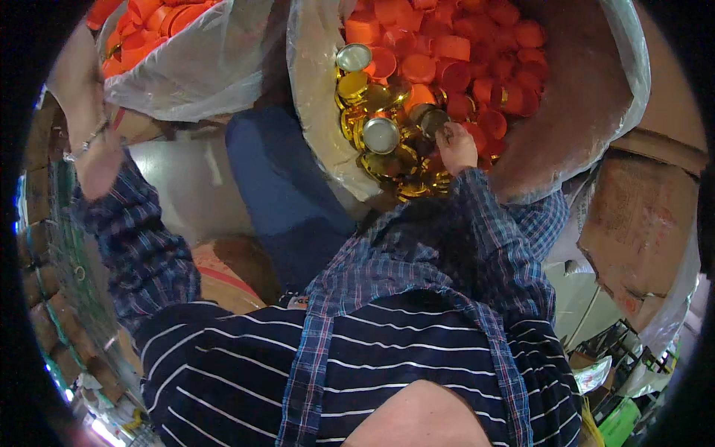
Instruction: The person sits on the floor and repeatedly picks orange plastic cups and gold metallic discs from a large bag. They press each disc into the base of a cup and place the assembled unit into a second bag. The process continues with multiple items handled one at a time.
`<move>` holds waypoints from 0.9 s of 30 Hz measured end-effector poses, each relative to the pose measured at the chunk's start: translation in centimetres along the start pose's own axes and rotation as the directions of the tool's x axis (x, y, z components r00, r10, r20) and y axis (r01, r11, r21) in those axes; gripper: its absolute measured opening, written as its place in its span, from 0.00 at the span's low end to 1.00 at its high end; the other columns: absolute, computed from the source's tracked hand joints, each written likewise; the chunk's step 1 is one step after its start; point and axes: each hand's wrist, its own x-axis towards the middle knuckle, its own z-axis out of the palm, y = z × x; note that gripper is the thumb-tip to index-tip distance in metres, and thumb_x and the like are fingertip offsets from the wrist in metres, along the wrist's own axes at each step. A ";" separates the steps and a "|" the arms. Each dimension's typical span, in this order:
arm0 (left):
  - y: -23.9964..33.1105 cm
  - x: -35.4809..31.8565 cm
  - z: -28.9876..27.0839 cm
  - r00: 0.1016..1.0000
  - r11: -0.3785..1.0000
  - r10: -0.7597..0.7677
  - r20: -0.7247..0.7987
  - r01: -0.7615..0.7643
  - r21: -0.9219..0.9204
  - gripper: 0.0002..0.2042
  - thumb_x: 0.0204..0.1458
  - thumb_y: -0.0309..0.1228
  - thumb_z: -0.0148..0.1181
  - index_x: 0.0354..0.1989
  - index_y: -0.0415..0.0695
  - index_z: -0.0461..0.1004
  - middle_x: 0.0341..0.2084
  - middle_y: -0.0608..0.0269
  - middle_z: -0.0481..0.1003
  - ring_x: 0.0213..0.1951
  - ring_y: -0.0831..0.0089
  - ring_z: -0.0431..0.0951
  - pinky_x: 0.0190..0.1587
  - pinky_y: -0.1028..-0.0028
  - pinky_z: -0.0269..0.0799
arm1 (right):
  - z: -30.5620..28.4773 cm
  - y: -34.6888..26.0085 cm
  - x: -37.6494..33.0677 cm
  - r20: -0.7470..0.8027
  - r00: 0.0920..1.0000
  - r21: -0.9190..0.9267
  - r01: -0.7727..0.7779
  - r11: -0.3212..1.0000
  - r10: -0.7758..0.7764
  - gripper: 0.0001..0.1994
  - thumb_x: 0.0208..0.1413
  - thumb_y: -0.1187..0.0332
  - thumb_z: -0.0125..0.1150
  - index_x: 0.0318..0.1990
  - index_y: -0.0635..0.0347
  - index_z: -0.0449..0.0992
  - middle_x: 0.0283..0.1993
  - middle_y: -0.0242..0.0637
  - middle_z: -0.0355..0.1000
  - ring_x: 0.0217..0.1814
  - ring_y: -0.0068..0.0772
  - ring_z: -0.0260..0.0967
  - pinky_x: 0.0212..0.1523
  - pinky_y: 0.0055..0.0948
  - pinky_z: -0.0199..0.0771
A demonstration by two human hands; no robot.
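Note:
Inside the large plastic-lined bag (316, 97) ahead of me, my right hand (456, 149) has its fingers pinched at the edge of a dull round lid (433, 121). Shiny gold lids (351, 85) lie in a heap around it, and two show pale silvery undersides, one of them a lid (381, 135) left of the hand. Orange-red plastic caps (450, 48) fill the far part of this bag. My left hand (78, 71) is stretched out at the far left, beside a second bag (186, 93) of orange caps (145, 37). Its fingers are blurred near the picture's dark rim.
Between the two bags stands a blue trouser leg (287, 186). Brown cardboard (633, 231) surrounds the big bag on the right. Stacked brown boxes (56, 276) line the left side, and a green object (620, 423) is at the lower right.

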 end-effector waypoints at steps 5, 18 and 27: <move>15.2 -5.2 2.4 0.857 0.459 0.350 0.379 0.196 -0.867 0.14 0.60 0.37 0.54 0.45 0.39 0.77 0.36 0.51 0.79 0.35 0.58 0.79 0.40 0.62 0.74 | 3.1 2.1 5.4 0.025 1.000 -0.362 0.008 0.932 0.001 0.32 0.58 0.53 0.60 0.65 0.59 0.61 0.61 0.48 0.66 0.64 0.53 0.61 0.62 0.46 0.67; 41.2 -10.3 22.7 0.667 0.645 0.391 0.634 0.292 -0.706 0.36 0.46 0.35 0.66 0.67 0.51 0.60 0.65 0.46 0.59 0.64 0.45 0.62 0.62 0.51 0.64 | -4.0 0.8 -3.0 -0.036 0.999 0.237 0.040 0.971 -0.033 0.12 0.53 0.70 0.64 0.44 0.64 0.76 0.41 0.52 0.75 0.43 0.54 0.75 0.43 0.43 0.75; 45.1 -8.8 25.3 0.560 0.704 0.545 0.623 0.097 -0.703 0.41 0.51 0.36 0.65 0.73 0.55 0.49 0.68 0.45 0.56 0.65 0.43 0.62 0.65 0.54 0.63 | -2.3 1.4 -3.6 -0.129 0.991 0.303 0.069 0.950 -0.031 0.09 0.53 0.72 0.65 0.39 0.69 0.76 0.32 0.48 0.74 0.32 0.41 0.73 0.35 0.35 0.72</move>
